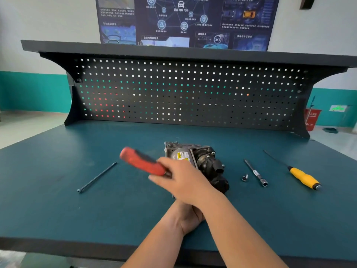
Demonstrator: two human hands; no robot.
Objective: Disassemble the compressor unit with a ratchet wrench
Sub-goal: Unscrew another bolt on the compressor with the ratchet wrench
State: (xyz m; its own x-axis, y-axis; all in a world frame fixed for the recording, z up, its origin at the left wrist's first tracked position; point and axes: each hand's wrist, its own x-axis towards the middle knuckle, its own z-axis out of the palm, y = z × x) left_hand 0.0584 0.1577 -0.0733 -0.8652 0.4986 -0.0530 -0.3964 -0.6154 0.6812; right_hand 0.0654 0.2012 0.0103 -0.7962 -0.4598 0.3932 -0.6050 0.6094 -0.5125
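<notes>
Compressor: lies at the middle of the counter, its length running from the back edge toward the front edge. The near end is hidden behind the hands.
Right hand: clenched round the red handle of the ratchet wrench. The handle juts toward the left edge and is blurred. The wrench head is covered by the hand, so I cannot see its seating.
Left hand: lies beneath the right wrist, on the front-edge side of the compressor. The fingers are hidden, and I cannot tell whether it grips the casing or only steadies it.
Long bolt: lies loose toward the left edge, well apart from the compressor.
Socket and extension bar: lie just beside each other, right of the compressor.
Yellow screwdriver: lies nearer the right edge, untouched.
Step in hand: in my judgement, a fastener at the compressor's near end is being worked with the wrench. The loose bolt suggests one fastener is already out.
Progress: early to middling. The casing looks whole.
Next move calls for: the wrench square on the fastener, the casing braced against turning, and short swings of the handle.
Risk: crossed arms leave little room to swing, so the wrench may slip off.
</notes>
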